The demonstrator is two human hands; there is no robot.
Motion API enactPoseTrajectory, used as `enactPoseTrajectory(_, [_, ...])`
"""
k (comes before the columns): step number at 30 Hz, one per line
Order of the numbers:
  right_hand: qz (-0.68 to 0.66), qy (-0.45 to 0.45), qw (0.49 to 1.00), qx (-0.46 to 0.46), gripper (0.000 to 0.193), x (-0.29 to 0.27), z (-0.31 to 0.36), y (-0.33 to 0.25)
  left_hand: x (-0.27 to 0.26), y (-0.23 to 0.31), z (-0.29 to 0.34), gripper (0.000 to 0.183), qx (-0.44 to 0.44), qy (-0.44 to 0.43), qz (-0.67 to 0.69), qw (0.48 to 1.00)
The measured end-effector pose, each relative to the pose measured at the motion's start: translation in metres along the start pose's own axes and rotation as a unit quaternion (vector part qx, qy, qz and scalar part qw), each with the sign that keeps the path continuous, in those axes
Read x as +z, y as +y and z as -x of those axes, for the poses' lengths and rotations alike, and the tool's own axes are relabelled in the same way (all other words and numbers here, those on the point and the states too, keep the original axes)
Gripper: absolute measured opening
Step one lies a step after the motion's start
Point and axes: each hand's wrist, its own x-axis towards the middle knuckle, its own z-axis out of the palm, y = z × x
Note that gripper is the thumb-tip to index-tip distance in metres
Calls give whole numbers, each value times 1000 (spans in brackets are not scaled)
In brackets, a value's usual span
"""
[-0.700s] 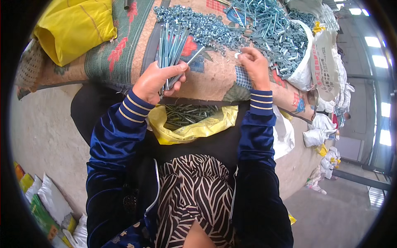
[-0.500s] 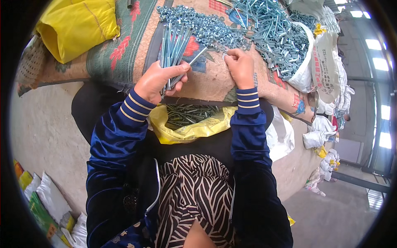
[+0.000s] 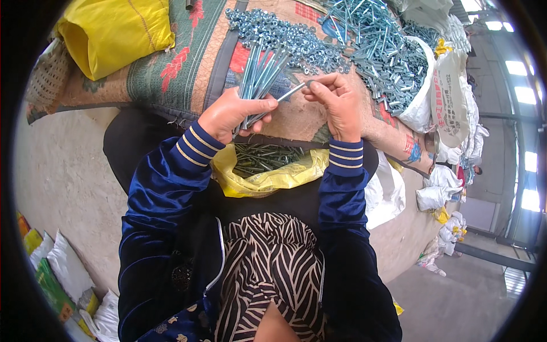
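Note:
My left hand is closed round a fanned bundle of long, thin silvery bolts, most of them pointing up and away. One bolt sticks out to the right between thumb and forefinger. At its far end, the thumb and forefinger of my right hand pinch a small dark, round piece that looks like a nut. Just beyond both hands, a heap of loose nuts lies spread on the patterned padded cover.
Short metal sleeves and long bolts spill from a white sack at the far right. A yellow bag with more bolts sits open below my hands. Another yellow bag lies far left. Sacks stand on the floor.
My right hand has turned and come up to the tip of the protruding bolt, pinching the small piece there. My left hand has shifted slightly right with the bundle, whose bolts now fan rightward.

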Motion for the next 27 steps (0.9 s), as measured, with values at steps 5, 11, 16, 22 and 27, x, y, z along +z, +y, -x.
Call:
enactPoseTrajectory(5, [-62, -78, 995, 20, 14, -3, 7, -4, 3, 3, 1, 21, -7, -20, -15, 1000])
enactPoseTrajectory(11, [31, -61, 994, -90, 12, 12, 15, -9, 3, 3, 0, 19, -3, -39, -5, 999])
enactPoseTrajectory(16, [342, 50, 889, -300, 14, 13, -9, 2, 3, 1, -1, 18, 31, 3, 47, 998])
enactPoseTrajectory(22, [643, 146, 672, -339, 12, 3, -37, 35, -1, 3, -1, 18, 49, 17, 35, 998])
enactPoseTrajectory(27, [213, 67, 968, -113, 7, -3, -22, 10, -1, 4, -1, 17, 34, 9, 8, 999])
